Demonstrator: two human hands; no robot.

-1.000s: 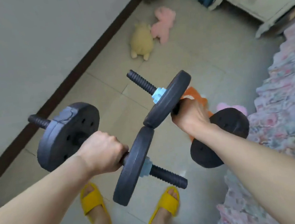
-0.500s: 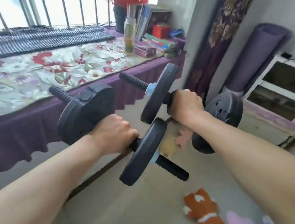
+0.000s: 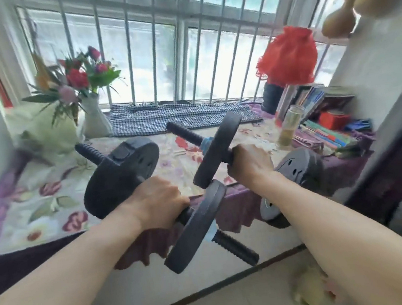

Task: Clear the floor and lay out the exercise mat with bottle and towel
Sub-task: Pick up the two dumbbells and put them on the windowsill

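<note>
I hold two black dumbbells in the air in front of a window ledge. My left hand is closed around the bar of the left dumbbell, whose near plate hangs low at centre. My right hand grips the bar of the right dumbbell, which sits slightly higher; its far plate shows beside my right forearm. The two inner plates nearly touch. A clear bottle with yellowish liquid stands on the ledge to the right. No mat or towel can be made out.
The ledge carries a floral cloth with a purple skirt, a checked cloth, a white vase of flowers, books and a red net bag. Window bars stand behind. A yellow plush toy lies on the floor at lower right.
My view has swung up from the floor to the window ledge. Both hands still grip the dumbbells, which have risen to ledge height and stayed close together.
</note>
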